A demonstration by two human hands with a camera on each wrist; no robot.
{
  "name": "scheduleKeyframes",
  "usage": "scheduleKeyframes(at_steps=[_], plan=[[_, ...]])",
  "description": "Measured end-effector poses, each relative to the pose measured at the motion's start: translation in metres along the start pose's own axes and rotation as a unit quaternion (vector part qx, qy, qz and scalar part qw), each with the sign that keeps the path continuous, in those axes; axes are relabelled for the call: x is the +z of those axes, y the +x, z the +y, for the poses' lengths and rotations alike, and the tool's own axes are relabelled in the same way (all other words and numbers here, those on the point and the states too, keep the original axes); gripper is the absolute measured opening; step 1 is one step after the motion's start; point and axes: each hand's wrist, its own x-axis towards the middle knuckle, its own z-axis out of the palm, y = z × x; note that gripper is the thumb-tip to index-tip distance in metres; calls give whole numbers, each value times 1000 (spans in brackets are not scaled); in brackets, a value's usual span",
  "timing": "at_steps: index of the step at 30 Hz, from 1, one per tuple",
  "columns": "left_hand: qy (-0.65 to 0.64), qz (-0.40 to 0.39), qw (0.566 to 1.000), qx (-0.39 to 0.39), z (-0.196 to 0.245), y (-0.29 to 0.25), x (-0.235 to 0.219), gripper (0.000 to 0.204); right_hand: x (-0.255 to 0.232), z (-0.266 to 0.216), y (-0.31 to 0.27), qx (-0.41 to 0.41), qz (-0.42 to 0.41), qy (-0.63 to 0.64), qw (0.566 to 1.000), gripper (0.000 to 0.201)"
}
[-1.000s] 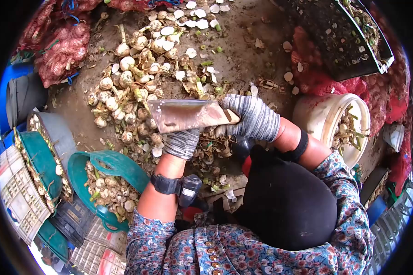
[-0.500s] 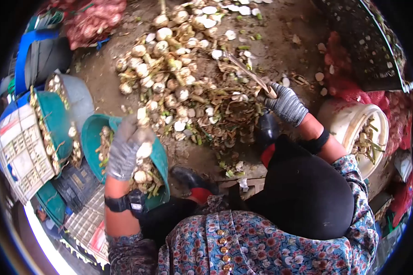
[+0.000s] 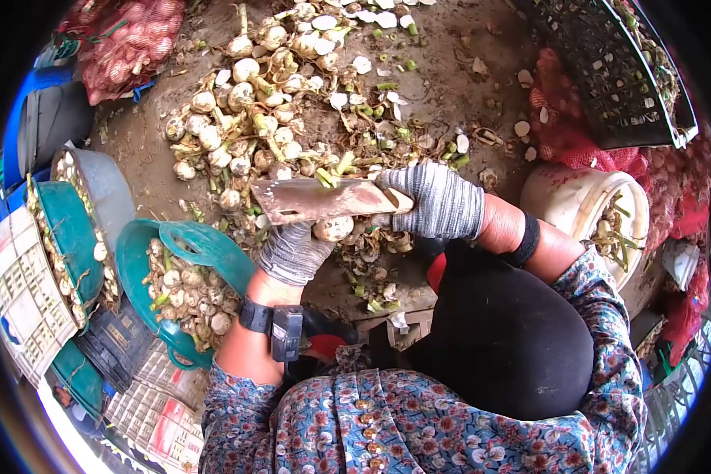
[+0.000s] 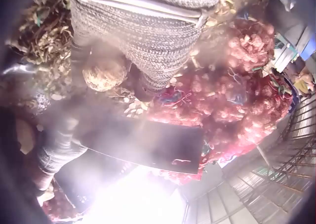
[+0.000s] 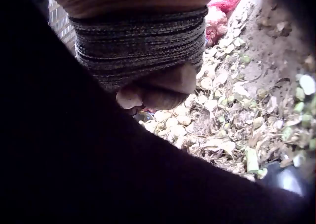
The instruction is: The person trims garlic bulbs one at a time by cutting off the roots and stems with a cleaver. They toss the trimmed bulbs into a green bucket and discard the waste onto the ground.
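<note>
Garlic bulb (image 3: 333, 229) is now mid-view, at the near edge of the cleaver (image 3: 316, 203); a moment ago the L hand (image 3: 296, 253) was over the near green tub (image 3: 133, 265) & the blade was well off to the R. Hands are back together & green stalk pcs (image 3: 336, 170) show at the blade's far edge, so prob. this bulb's stalk is being cut; can't tell if the pcs are loose or still attached. Bulb pile (image 3: 245, 118) on the floor has plenty w/ stalks on, so work looks far from done.

Fingers, L to R: L hand's are curled round the bulb, tips partly hidden; R hand's (image 3: 438, 201) are wrapped round the cleaver handle.

Containers, L to R: far green tub (image 3: 75, 229) has bulbs along its edge, depth unclear; grey tub (image 3: 107, 193), just beside it, also shows bulbs. Red mesh sack (image 3: 130, 55), top L, is packed w/ pinkish bulbs. Near green tub, by the L forearm, holds a heap of bulbs, a few green bits mixed in. White bucket (image 3: 541, 197), R of the hands, has stalk trimmings & dry scraps. Black crate (image 3: 592, 79), top R, has greenish scraps incl. pale bits.
</note>
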Motion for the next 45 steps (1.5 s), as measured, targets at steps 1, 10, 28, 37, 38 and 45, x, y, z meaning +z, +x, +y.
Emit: scheduleKeyframes(at_steps=[1, 10, 28, 37, 38, 45], plan=[[-164, -9, 985, -57, -1, 0, 3, 39, -2, -2, 1, 20, -17, 1, 1000, 39], [-318, 43, 905, -280, 87, -32, -76, 48, 25, 79, -11, 228, 91, 79, 966, 30], [495, 34, 865, -67, -66, 26, -23, 47, 34, 87, -20, 212, 124, 38, 969, 45], [320, 141, 933, -86, -88, 51, -32, 32, 18, 58, -17, 191, 76, -9, 979, 42], [143, 146, 967, -151, -88, 51, -31, 30, 14, 51, -13, 191, 43, -14, 981, 37], [193, 23, 980, 39, -24, 33, -13, 27, 11, 34, 0, 93, 22, -99, 990, 34]])
